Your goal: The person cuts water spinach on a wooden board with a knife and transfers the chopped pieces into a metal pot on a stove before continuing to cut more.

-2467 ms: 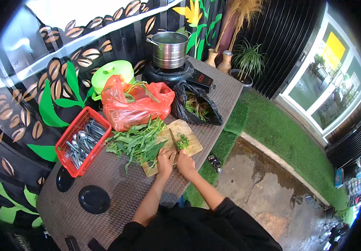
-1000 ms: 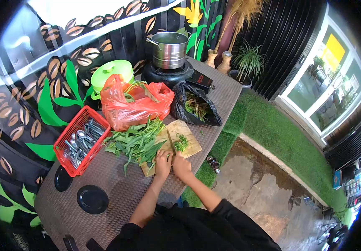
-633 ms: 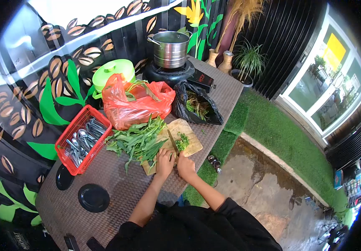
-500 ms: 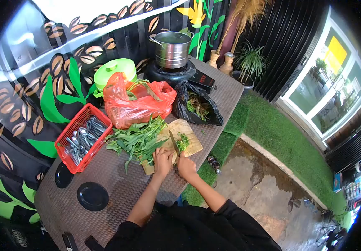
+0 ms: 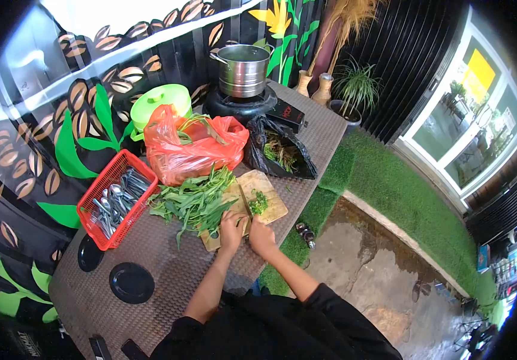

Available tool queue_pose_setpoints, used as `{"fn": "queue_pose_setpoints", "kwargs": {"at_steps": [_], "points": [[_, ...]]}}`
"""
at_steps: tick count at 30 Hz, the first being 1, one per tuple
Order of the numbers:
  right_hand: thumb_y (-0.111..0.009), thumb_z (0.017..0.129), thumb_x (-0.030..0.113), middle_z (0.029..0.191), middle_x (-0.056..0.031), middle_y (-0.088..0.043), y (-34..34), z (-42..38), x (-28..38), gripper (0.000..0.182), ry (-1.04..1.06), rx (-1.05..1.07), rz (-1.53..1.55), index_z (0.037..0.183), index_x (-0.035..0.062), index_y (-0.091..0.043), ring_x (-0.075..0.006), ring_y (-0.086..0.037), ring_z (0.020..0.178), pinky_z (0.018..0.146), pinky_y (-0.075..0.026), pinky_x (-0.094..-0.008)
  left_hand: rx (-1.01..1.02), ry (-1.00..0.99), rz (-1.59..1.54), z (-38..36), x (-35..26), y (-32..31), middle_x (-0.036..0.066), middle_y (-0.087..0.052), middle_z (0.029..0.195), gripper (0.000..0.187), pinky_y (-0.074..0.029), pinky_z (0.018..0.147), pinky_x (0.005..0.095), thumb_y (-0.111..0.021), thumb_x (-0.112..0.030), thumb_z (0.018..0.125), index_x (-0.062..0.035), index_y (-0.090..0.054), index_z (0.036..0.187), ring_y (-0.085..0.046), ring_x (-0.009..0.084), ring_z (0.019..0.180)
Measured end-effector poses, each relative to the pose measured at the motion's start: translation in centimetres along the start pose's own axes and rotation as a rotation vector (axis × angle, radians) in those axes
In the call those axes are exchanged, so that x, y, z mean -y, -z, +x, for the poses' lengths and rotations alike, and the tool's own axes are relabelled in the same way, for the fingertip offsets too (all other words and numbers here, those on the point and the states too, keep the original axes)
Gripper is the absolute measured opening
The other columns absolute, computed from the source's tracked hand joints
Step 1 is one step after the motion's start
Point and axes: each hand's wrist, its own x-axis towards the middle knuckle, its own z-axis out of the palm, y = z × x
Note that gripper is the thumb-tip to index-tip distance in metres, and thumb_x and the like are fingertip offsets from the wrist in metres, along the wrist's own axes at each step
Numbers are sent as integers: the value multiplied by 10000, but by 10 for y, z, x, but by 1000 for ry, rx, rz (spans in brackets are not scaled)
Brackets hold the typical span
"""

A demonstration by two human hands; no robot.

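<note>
A wooden cutting board [image 5: 271, 206] lies near the table's front edge. Across its left side spreads a pile of long green leafy stems [image 5: 194, 201]. My left hand [image 5: 231, 228] presses down on the stems at the board's near end. Right beside it, my right hand [image 5: 261, 233] grips a knife [image 5: 245, 200] whose blade points away across the board. A small heap of chopped greens [image 5: 258, 203] sits just right of the blade.
A red basket of spoons [image 5: 113, 200] stands at the left. Behind the board are an orange plastic bag [image 5: 186, 150], a black bag of greens [image 5: 279, 153], a green lidded pot [image 5: 161, 103] and a steel pot [image 5: 243, 70] on a burner. Two black plates [image 5: 131, 282] lie nearer me.
The knife blade has shifted slightly over the stems while both hands stay close together at the board's near end. The view has wobbled a little.
</note>
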Motion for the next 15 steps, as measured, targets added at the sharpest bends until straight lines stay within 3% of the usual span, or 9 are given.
{"fn": "queue_pose_setpoints", "kwargs": {"at_steps": [4,6,8,10,15], "points": [[-476,875,152,731,-225,-647,7,2,-1,257,105,-6,-13,1038,-38,-418,-382,-665,706,606,-542,-459,5,-20,-10,-1,2,1,134,-628,859,103,-450,801,383,-649,-24,761,3,-686,853,-545,312,893],[-495,858,144,729,-225,-647,0,-11,7,284,-19,-19,-25,1043,-60,-426,-375,-665,687,592,-544,-447,12,-8,6,0,4,2,133,-628,863,104,-447,806,382,-647,-26,762,5,-685,855,-544,312,895],[-526,831,110,732,-227,-644,1,-3,7,317,-16,-23,-39,1060,-85,-424,-368,-665,681,583,-547,-430,24,6,12,-1,3,-1,132,-628,867,106,-445,810,381,-646,-28,764,6,-683,856,-544,311,896],[-528,816,65,740,-215,-646,1,12,2,367,128,-28,-42,1116,-100,-397,-359,-668,679,575,-549,-420,15,-19,6,-3,4,-1,132,-627,877,110,-446,810,381,-643,-35,769,7,-682,863,-545,310,896],[-545,803,56,750,-212,-647,1,-5,6,332,90,-65,-14,1073,-77,-404,-363,-668,687,571,-550,-428,1,-29,-2,-2,2,1,133,-623,882,111,-452,808,385,-636,-42,783,11,-680,870,-543,307,906]]}}
